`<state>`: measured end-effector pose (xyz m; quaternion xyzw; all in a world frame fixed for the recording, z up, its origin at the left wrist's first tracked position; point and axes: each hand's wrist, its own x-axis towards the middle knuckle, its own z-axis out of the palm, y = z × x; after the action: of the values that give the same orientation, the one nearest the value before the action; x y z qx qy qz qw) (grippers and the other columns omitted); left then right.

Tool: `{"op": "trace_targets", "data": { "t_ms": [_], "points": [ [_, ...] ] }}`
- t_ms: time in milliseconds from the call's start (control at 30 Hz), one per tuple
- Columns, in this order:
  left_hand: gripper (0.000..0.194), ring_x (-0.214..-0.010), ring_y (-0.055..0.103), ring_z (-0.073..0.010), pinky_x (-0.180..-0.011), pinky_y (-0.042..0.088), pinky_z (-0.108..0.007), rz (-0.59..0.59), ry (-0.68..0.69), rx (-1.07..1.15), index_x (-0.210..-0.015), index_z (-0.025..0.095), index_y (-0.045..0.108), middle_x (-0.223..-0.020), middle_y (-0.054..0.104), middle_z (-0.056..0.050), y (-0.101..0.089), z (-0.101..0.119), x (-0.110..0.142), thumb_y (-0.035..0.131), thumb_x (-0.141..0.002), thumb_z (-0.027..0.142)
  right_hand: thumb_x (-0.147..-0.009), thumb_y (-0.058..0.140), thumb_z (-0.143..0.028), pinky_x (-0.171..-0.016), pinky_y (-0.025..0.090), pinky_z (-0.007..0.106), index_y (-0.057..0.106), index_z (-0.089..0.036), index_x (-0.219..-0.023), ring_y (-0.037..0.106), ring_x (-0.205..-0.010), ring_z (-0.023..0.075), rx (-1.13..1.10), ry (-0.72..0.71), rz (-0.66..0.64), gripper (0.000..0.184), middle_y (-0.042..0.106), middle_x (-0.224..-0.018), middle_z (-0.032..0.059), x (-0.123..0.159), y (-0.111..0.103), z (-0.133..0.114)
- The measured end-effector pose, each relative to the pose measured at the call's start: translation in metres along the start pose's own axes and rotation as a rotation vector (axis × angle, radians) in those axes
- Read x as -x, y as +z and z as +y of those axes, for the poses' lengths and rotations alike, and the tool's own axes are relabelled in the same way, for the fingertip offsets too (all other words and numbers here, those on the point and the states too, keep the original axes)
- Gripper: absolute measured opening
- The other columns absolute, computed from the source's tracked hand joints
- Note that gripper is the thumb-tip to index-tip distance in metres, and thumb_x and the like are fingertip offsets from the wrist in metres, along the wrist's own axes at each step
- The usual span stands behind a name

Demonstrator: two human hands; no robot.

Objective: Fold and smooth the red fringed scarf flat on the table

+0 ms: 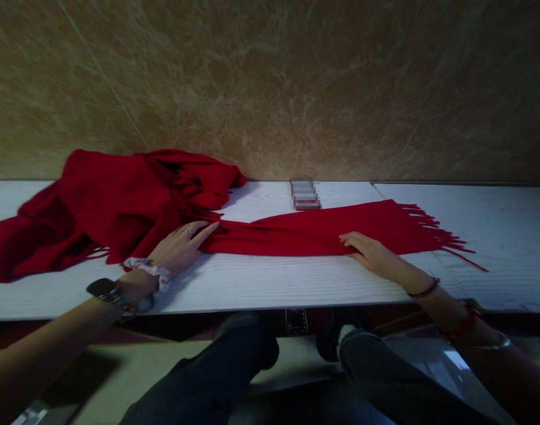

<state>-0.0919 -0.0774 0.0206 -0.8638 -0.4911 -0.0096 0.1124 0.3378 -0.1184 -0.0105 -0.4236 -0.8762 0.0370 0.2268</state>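
A red scarf (pixel 292 236) with a fringed end lies along a white wood-grained surface, its right part laid out in a narrow strip. My left hand (pixel 178 248) rests on the cloth where the strip meets the bunched part, with the thumb held away from the fingers. Toward the fringed end, my right hand (pixel 371 254) touches the strip near its front edge. Its fingers lie over the fabric, slightly bent, and the thumb is apart at the edge. The rest of the red cloth (pixel 106 200) is heaped in loose folds at the left.
A small blurred-out box-like object (pixel 305 195) sits behind the strip, near the wall. The brown marbled wall (pixel 270 88) rises at the back of the white surface (pixel 270 283). My legs are below its front edge, above a pale floor (pixel 292 360).
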Motion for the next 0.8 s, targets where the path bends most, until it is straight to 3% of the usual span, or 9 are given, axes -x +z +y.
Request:
{"op": "trace_targets", "data": {
  "t_ms": [100, 233, 333, 400, 500, 600, 667, 733, 800],
  "points": [
    [0.046, -0.117, 0.036, -0.0229, -0.099, 0.03, -0.037, -0.015, 0.03, -0.029, -0.127, 0.022, 0.04, -0.124, 0.043, -0.004, 0.002, -0.036, -0.007, 0.024, -0.085, 0.011, -0.079, 0.046, -0.012, -0.085, 0.047, 0.04, 0.054, -0.016, -0.093, 0.056, -0.099, 0.0216, -0.018, 0.049, -0.021, 0.016, 0.059, -0.104, 0.0131, -0.002, 0.002, 0.001],
    [0.053, -0.12, 0.032, -0.0243, -0.099, 0.027, -0.041, -0.011, 0.096, -0.059, -0.121, 0.021, 0.046, -0.123, 0.044, -0.001, 0.008, -0.085, -0.015, 0.013, -0.083, 0.003, -0.077, 0.043, -0.007, -0.086, 0.047, 0.04, 0.052, -0.017, -0.086, 0.056, -0.1, 0.02, -0.036, 0.049, -0.012, 0.016, 0.06, -0.103, 0.0123, -0.003, 0.001, 0.0],
    [0.048, -0.121, 0.03, -0.0262, -0.098, 0.028, -0.046, 0.036, 0.199, -0.062, -0.121, 0.019, 0.045, -0.125, 0.044, -0.001, 0.013, -0.1, -0.019, 0.017, -0.084, 0.006, -0.074, 0.041, -0.002, -0.087, 0.046, 0.04, 0.052, -0.015, -0.085, 0.055, -0.102, 0.0201, -0.036, 0.021, 0.001, 0.02, 0.059, -0.103, 0.0135, -0.001, 0.0, 0.001],
    [0.044, -0.12, 0.031, -0.0264, -0.096, 0.029, -0.048, 0.111, 0.306, -0.074, -0.121, 0.018, 0.045, -0.124, 0.044, -0.004, 0.013, -0.088, -0.021, 0.022, -0.084, 0.011, -0.074, 0.041, -0.003, -0.088, 0.046, 0.04, 0.053, -0.015, -0.089, 0.055, -0.101, 0.0199, -0.029, 0.006, 0.013, 0.022, 0.06, -0.103, 0.0124, 0.001, 0.001, 0.002],
    [0.039, -0.114, 0.039, -0.0236, -0.095, 0.034, -0.041, 0.255, 0.434, -0.075, -0.118, 0.019, 0.048, -0.124, 0.044, -0.009, 0.007, -0.04, -0.023, 0.031, -0.083, 0.018, -0.075, 0.044, -0.006, -0.09, 0.045, 0.04, 0.053, -0.014, -0.102, 0.054, -0.104, 0.02, 0.004, -0.01, 0.026, 0.03, 0.059, -0.107, 0.0119, 0.003, 0.003, 0.001],
    [0.039, -0.101, 0.049, -0.0197, -0.085, 0.042, -0.035, 0.149, 0.583, -0.047, -0.122, 0.019, 0.046, -0.114, 0.051, -0.01, 0.0, 0.021, -0.028, 0.037, -0.084, 0.027, -0.078, 0.044, -0.01, -0.093, 0.044, 0.038, 0.052, -0.014, -0.111, 0.052, -0.107, 0.0193, 0.047, -0.049, 0.012, 0.034, 0.058, -0.112, 0.0115, 0.002, 0.005, -0.003],
    [0.04, -0.098, 0.051, -0.0201, -0.082, 0.044, -0.034, 0.074, 0.605, -0.057, -0.122, 0.019, 0.047, -0.111, 0.054, -0.01, -0.004, 0.053, -0.034, 0.039, -0.085, 0.032, -0.082, 0.042, -0.012, -0.094, 0.043, 0.036, 0.055, -0.016, -0.112, 0.052, -0.108, 0.018, 0.068, -0.09, -0.006, 0.033, 0.059, -0.112, 0.0097, 0.001, 0.005, -0.006],
    [0.039, -0.095, 0.053, -0.0188, -0.075, 0.046, -0.029, 0.034, 0.553, -0.084, -0.123, 0.019, 0.046, -0.107, 0.057, -0.009, -0.008, 0.07, -0.041, 0.037, -0.085, 0.022, -0.083, 0.041, -0.013, -0.094, 0.043, 0.035, 0.057, -0.017, -0.11, 0.052, -0.108, 0.017, 0.083, -0.122, -0.014, 0.032, 0.059, -0.112, 0.0084, 0.001, 0.003, -0.007],
    [0.044, -0.094, 0.054, -0.0173, -0.069, 0.046, -0.025, -0.006, 0.525, -0.108, -0.123, 0.02, 0.045, -0.107, 0.057, -0.008, -0.014, 0.073, -0.046, 0.036, -0.081, 0.011, -0.083, 0.041, -0.012, -0.093, 0.044, 0.035, 0.058, -0.018, -0.11, 0.053, -0.107, 0.0167, 0.095, -0.138, -0.017, 0.032, 0.059, -0.113, 0.0081, 0.0, 0.002, -0.008]
  ]
}}
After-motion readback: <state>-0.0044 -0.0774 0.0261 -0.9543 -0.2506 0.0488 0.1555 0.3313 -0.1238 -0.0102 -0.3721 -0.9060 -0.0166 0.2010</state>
